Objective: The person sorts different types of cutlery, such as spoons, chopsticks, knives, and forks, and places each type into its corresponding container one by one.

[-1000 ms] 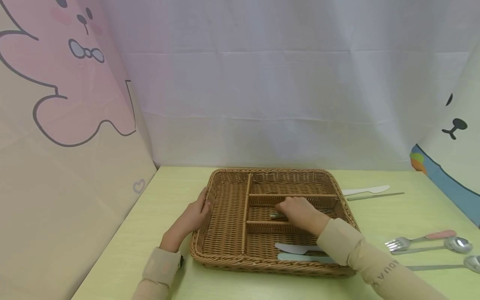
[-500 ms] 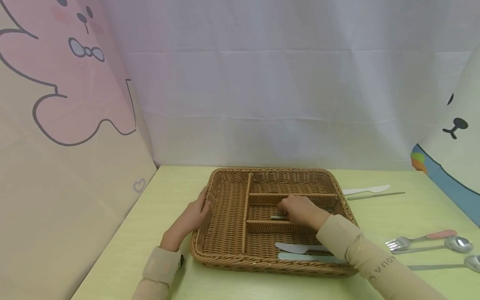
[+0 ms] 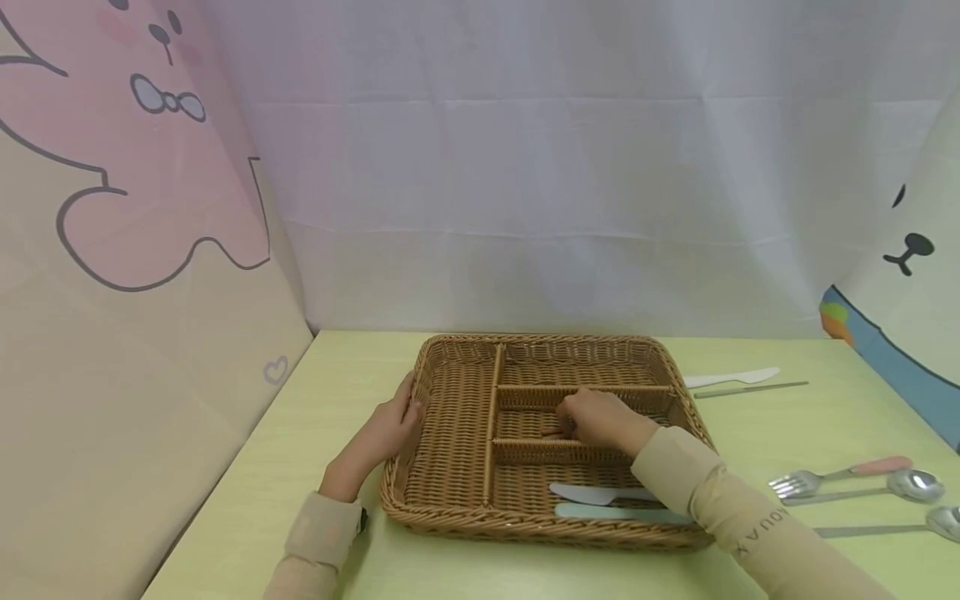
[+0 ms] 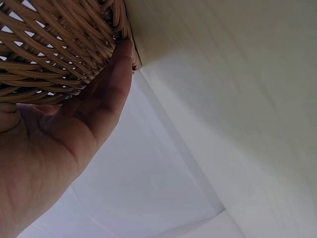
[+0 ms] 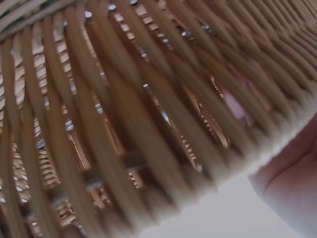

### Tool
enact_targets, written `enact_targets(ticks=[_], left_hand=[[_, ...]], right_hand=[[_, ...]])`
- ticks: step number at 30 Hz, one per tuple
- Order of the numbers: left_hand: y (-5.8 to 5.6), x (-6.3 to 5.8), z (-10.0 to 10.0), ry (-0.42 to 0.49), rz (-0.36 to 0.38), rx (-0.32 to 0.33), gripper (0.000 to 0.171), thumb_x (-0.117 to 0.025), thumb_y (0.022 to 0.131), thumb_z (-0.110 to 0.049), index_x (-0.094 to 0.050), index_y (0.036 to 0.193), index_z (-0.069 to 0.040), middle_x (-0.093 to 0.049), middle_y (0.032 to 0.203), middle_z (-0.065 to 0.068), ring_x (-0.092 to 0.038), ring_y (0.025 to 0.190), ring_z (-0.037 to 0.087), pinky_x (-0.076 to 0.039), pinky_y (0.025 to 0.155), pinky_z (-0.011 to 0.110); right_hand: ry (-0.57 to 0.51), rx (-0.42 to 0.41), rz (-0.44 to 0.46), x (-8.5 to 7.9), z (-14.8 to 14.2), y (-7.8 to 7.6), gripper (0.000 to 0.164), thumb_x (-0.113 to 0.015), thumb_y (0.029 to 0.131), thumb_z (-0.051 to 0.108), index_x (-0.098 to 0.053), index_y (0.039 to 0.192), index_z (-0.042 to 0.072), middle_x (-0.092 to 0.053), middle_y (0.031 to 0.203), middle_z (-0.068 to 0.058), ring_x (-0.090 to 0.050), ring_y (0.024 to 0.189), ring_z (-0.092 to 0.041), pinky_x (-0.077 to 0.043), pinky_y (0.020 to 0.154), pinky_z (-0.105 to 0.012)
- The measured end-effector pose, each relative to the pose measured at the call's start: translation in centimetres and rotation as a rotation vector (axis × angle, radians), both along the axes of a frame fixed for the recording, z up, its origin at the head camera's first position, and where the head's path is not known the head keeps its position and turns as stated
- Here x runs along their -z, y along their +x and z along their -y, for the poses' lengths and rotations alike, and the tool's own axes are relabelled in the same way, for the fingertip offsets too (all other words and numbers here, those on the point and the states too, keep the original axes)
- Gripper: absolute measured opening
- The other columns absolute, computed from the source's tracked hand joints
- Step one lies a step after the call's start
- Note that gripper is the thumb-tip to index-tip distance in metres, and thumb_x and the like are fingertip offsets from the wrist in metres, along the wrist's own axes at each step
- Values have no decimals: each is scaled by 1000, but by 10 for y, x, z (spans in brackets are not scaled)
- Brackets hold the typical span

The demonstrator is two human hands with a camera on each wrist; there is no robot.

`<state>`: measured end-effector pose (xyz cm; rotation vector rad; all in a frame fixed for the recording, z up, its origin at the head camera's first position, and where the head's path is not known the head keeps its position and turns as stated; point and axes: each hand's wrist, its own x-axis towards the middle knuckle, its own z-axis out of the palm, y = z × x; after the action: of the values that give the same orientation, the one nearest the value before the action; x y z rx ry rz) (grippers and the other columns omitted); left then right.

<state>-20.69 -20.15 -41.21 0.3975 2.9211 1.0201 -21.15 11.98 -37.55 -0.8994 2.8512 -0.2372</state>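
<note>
The brown wicker basket [image 3: 491,467] has a long left compartment and three shorter ones on its right. My left hand [image 3: 384,432] rests against the basket's left side. In the left wrist view, its fingers [image 4: 114,82] lie nearly straight along the outer weave. My right hand [image 3: 600,418] reaches down into the middle right compartment with bent fingers. The back of the hand hides its fingertips, so I cannot tell whether they hold something. Thin utensil ends [image 3: 658,419] show just right of the hand. The right wrist view is mostly basket weave [image 5: 124,114].
A grey knife [image 3: 592,494] and a pale green handle [image 3: 615,512] lie in the front compartment. Right of the basket are a white knife [image 3: 738,378], a thin grey chopstick [image 3: 753,389], a pink-handled fork [image 3: 840,475] and two spoons [image 3: 917,485]. White cloth [image 3: 570,208] stands behind.
My right hand has shifted slightly right within the middle compartment. The pale green stick end left of its fingers has dropped from sight. My left hand and the basket have stayed put.
</note>
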Motion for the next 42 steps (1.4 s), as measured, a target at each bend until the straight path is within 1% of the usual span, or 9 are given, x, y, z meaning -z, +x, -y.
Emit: enact_targets(ticks=[4, 8, 12, 23, 29, 32, 36, 40, 42], left_hand=[[-1, 1, 1, -1, -3, 4, 58, -35, 100, -16, -5, 147, 0, -53, 119, 32, -61, 67, 18, -46, 55, 28], [-1, 2, 1, -6, -14, 10, 58, -35, 100, -16, -5, 146, 1, -46, 128, 33, -64, 85, 28, -51, 62, 32], [0, 2, 0, -7, -12, 6, 58, -35, 100, -17, -6, 146, 1, -46, 129, 32, -64, 90, 31, -51, 64, 34], [1, 0, 0, -1, 2, -5, 58, -34, 100, -20, -5, 147, -2, -51, 124, 30, -64, 80, 25, -48, 60, 31], [1, 0, 0, -5, -18, 0, 58, -34, 100, -20, -6, 147, -1, -45, 131, 31, -62, 98, 33, -52, 69, 36], [1, 0, 0, -7, -13, -2, 58, -34, 100, -20, -5, 147, -1, -47, 128, 31, -64, 92, 31, -51, 66, 35], [1, 1, 1, -7, -11, 0, 58, -34, 100, -20, -5, 147, -1, -46, 129, 31, -63, 92, 33, -52, 67, 36], [1, 1, 1, -4, -17, 8, 58, -33, 100, -21, -5, 147, 0, -40, 135, 31, -55, 110, 39, -50, 81, 44], [1, 1, 1, -2, -17, 11, 58, -33, 100, -21, -5, 147, 0, -39, 136, 30, -53, 113, 39, -49, 84, 45]], right_hand=[[1, -26, -64, 0, 0, 1, 11, -69, 77, -1, -68, 75, 10, -61, 70, -3, -55, 62, -17, -42, 52, -29], [15, -51, -144, -1, 0, 2, 14, -69, 78, 0, -65, 69, 11, -58, 63, 0, -50, 55, -13, -37, 48, -26], [26, -65, -201, 0, -1, 2, 14, -70, 77, 1, -66, 69, 12, -59, 62, 1, -51, 54, -12, -38, 47, -25], [39, -31, -262, -8, -6, 2, 6, -65, 83, 8, -69, 81, 12, -62, 68, -1, -53, 56, -13, -38, 44, -25], [16, -4, -281, -18, -10, 1, 14, -64, 82, 5, -64, 71, 14, -57, 60, 2, -44, 49, -9, -30, 41, -23], [8, 3, -299, -23, -14, 1, 18, -64, 83, 7, -60, 67, 15, -54, 58, 3, -40, 47, -9, -28, 41, -23], [15, 23, -313, -30, -21, 0, 10, -68, 81, 9, -63, 73, 14, -59, 64, 2, -47, 49, -8, -34, 41, -23], [11, 59, -302, -36, -31, -1, 5, -65, 82, 9, -66, 79, 13, -62, 68, 0, -50, 51, -9, -38, 42, -26], [7, 76, -324, -38, -37, -3, 6, -64, 82, 7, -66, 80, 12, -62, 67, 0, -51, 52, -11, -40, 43, -27]])
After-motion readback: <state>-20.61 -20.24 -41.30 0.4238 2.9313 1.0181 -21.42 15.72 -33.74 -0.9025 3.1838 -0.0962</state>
